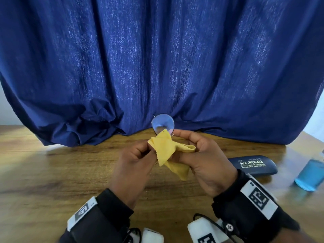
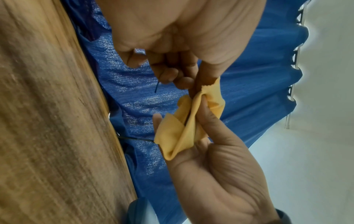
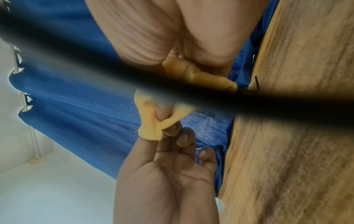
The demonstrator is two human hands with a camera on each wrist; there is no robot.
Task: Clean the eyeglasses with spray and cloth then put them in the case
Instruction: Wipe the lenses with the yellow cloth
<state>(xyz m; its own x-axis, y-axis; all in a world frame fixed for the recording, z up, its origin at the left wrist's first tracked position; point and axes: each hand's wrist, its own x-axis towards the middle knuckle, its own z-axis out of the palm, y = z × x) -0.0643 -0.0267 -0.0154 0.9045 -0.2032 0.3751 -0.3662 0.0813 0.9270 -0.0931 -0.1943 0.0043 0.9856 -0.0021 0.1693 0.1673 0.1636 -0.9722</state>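
Both hands meet above the middle of the tabletop [image 1: 52, 172], well in from its edges. The left hand [image 1: 133, 171] has its grip closed, thumb and fingers pinching a corner of the yellow cloth [image 1: 168, 148]; whether it also holds part of the frame is hidden from every view. The right hand [image 1: 205, 163] is curled into the cloth's other folds, its forefinger tip against the lower rim of the one lens of the eyeglasses [image 1: 163, 124] that rises clear above the cloth. The rest of the frame is buried in cloth and fingers, with only a thin dark temple tip poking out below in the wrist views. The likeliest trouble, I judge, is that so little of the frame is visibly held: a firm rub on the buried lens could twist the thin frame or let it slide out of the cloth and drop onto the wood. Bare fingertips at the lens edge may leave fresh smears on the glass. Out towards the right edge of the tabletop lie the dark case [image 1: 254, 165], closed, and the blue spray bottle [image 1: 310, 174], which appears to lie on its side, close to the right forearm; a careless sweep could send the bottle rolling off. The blue curtain [image 1: 157, 58] hangs along the far edge.
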